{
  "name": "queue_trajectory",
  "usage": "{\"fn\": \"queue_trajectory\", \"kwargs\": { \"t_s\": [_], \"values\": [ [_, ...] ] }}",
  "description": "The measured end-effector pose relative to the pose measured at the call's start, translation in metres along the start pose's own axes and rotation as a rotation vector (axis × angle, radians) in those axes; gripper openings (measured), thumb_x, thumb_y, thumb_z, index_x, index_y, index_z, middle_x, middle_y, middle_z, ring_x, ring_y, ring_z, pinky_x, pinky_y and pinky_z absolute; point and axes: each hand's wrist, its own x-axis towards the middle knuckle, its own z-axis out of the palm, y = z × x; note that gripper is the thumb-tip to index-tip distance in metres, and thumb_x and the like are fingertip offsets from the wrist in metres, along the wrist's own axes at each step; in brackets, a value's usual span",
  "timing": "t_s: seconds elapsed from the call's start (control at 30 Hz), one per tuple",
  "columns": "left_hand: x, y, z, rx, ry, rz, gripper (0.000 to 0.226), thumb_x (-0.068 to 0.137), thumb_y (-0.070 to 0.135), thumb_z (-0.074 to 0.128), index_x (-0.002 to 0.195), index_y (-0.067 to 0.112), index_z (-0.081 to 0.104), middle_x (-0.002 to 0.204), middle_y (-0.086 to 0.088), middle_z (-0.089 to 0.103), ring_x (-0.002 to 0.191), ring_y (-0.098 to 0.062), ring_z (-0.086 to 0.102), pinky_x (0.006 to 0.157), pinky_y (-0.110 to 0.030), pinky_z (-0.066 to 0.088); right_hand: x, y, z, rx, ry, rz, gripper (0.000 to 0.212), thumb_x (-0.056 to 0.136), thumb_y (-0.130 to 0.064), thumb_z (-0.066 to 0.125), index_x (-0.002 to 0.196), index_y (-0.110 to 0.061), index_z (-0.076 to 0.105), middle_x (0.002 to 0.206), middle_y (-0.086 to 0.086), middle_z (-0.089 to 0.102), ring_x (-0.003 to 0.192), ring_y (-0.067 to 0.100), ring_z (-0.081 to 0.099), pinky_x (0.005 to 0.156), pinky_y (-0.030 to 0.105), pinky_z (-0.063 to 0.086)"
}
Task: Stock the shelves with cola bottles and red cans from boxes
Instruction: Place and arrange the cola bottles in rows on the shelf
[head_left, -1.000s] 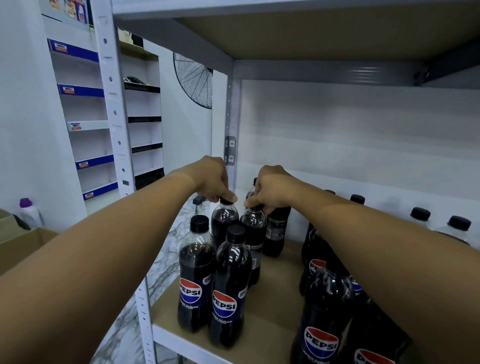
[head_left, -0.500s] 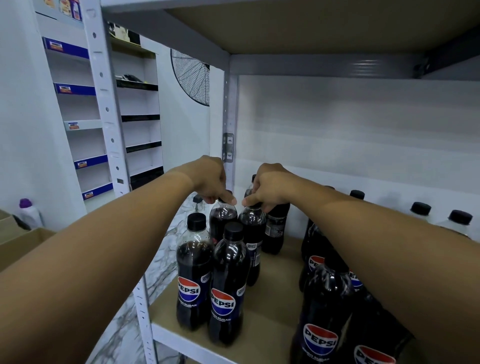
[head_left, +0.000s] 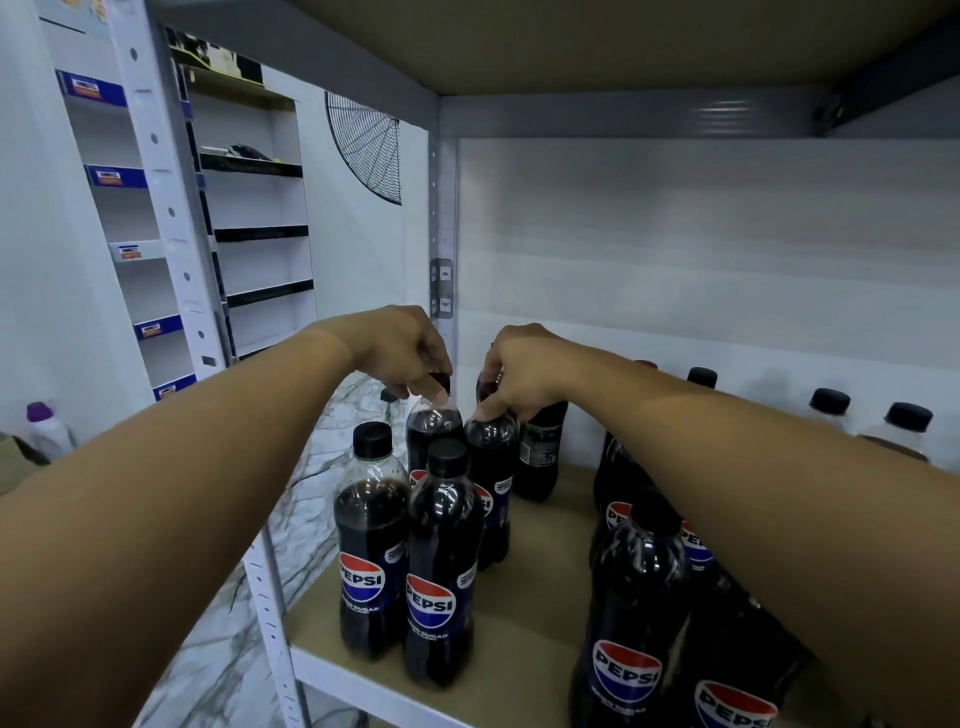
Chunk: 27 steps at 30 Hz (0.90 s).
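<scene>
Several dark cola bottles with black caps stand on the tan shelf board (head_left: 540, 587). My left hand (head_left: 402, 351) pinches the cap of a cola bottle (head_left: 434, 431) in the second row. My right hand (head_left: 524, 374) grips the neck of the cola bottle (head_left: 491, 467) right beside it, hiding its cap. Two front bottles (head_left: 371, 556) (head_left: 441, 577) stand untouched before them. Another bottle (head_left: 543, 452) stands behind my right hand. No red cans are in view.
More cola bottles (head_left: 636, 623) crowd the shelf under my right forearm, with capped bottles (head_left: 906, 428) along the back wall. A white perforated upright (head_left: 171, 218) stands on the left. A purple-capped bottle (head_left: 47, 431) and a cardboard box edge (head_left: 10, 462) sit far left.
Both hands stay on the same two bottle tops, hardly moved. The camera has tilted slightly, so the shelf sits a little higher in view.
</scene>
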Motion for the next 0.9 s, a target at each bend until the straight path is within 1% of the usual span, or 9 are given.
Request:
{"fn": "queue_trajectory", "kwargs": {
  "t_s": [0.07, 0.13, 0.2, 0.27, 0.37, 0.5, 0.63, 0.8, 0.9],
  "values": [
    [0.000, 0.002, 0.002, -0.038, -0.008, -0.041, 0.037, 0.071, 0.032, 0.094, 0.100, 0.015, 0.079, 0.096, -0.005, 0.078, 0.077, -0.019, 0.078, 0.074, -0.029, 0.064, 0.000, -0.001, 0.001, 0.005, 0.001, -0.002, 0.038, 0.077, -0.033, 0.088, 0.106, -0.011, 0.074, 0.101, 0.008, 0.074, 0.070, 0.020, 0.075, 0.080, 0.033, 0.062],
    [0.002, 0.002, 0.002, 0.022, -0.007, -0.031, 0.031, 0.073, 0.032, 0.093, 0.095, 0.015, 0.080, 0.089, -0.003, 0.079, 0.073, -0.014, 0.078, 0.076, -0.027, 0.064, 0.001, -0.001, 0.002, 0.017, 0.005, 0.004, 0.036, 0.078, -0.029, 0.088, 0.105, -0.010, 0.074, 0.099, 0.009, 0.075, 0.068, 0.020, 0.075, 0.079, 0.033, 0.063],
    [0.002, 0.001, 0.002, 0.099, 0.011, 0.008, 0.029, 0.075, 0.033, 0.091, 0.095, 0.016, 0.082, 0.085, 0.006, 0.079, 0.072, -0.008, 0.076, 0.073, -0.019, 0.060, 0.002, -0.001, 0.002, 0.016, 0.013, 0.001, 0.036, 0.078, -0.030, 0.088, 0.104, -0.009, 0.074, 0.099, 0.010, 0.075, 0.068, 0.021, 0.075, 0.079, 0.034, 0.063],
    [0.001, -0.002, 0.001, 0.153, 0.023, 0.034, 0.028, 0.076, 0.037, 0.090, 0.094, 0.018, 0.083, 0.082, 0.012, 0.077, 0.072, -0.004, 0.074, 0.064, -0.010, 0.051, 0.002, -0.001, 0.004, 0.010, 0.032, -0.008, 0.036, 0.079, -0.030, 0.087, 0.104, -0.009, 0.073, 0.102, 0.011, 0.074, 0.068, 0.021, 0.074, 0.080, 0.035, 0.062],
    [0.002, -0.005, -0.001, 0.178, 0.033, 0.045, 0.024, 0.077, 0.040, 0.088, 0.092, 0.023, 0.083, 0.081, 0.013, 0.076, 0.079, -0.005, 0.073, 0.057, -0.005, 0.043, 0.001, -0.002, 0.006, 0.054, 0.046, -0.008, 0.035, 0.081, -0.024, 0.086, 0.108, -0.006, 0.072, 0.108, 0.013, 0.072, 0.066, 0.022, 0.071, 0.078, 0.036, 0.063],
    [0.001, -0.011, -0.002, 0.181, 0.032, 0.058, 0.026, 0.078, 0.042, 0.087, 0.095, 0.022, 0.083, 0.080, 0.011, 0.078, 0.082, -0.006, 0.074, 0.062, -0.009, 0.043, 0.002, -0.004, 0.007, 0.087, 0.040, -0.011, 0.037, 0.083, -0.022, 0.085, 0.114, -0.007, 0.072, 0.111, 0.012, 0.071, 0.060, 0.017, 0.068, 0.070, 0.027, 0.061],
    [0.000, -0.014, -0.003, 0.215, 0.033, 0.078, 0.027, 0.079, 0.044, 0.085, 0.097, 0.024, 0.083, 0.083, 0.012, 0.078, 0.082, -0.004, 0.073, 0.066, -0.013, 0.044, 0.002, -0.003, 0.010, 0.150, 0.047, -0.009, 0.037, 0.083, -0.019, 0.084, 0.117, -0.007, 0.072, 0.115, 0.013, 0.068, 0.079, 0.027, 0.074, 0.083, 0.039, 0.062],
    [0.002, -0.016, -0.004, 0.223, 0.010, 0.095, 0.015, 0.081, 0.042, 0.085, 0.088, 0.030, 0.081, 0.079, 0.014, 0.076, 0.081, -0.005, 0.072, 0.066, -0.014, 0.044, 0.005, 0.000, 0.012, 0.211, 0.037, -0.009, 0.036, 0.082, -0.016, 0.085, 0.114, -0.008, 0.073, 0.116, 0.013, 0.066, 0.092, 0.028, 0.072, 0.083, 0.041, 0.063],
    [0.002, -0.016, -0.005, 0.250, 0.008, 0.107, 0.017, 0.081, 0.044, 0.084, 0.091, 0.031, 0.081, 0.082, 0.014, 0.076, 0.083, -0.004, 0.071, 0.068, -0.016, 0.043, 0.005, 0.000, 0.012, 0.265, 0.023, 0.004, 0.033, 0.082, -0.015, 0.085, 0.111, -0.009, 0.072, 0.113, 0.014, 0.065, 0.092, 0.031, 0.073, 0.082, 0.043, 0.063]
  ]
}}
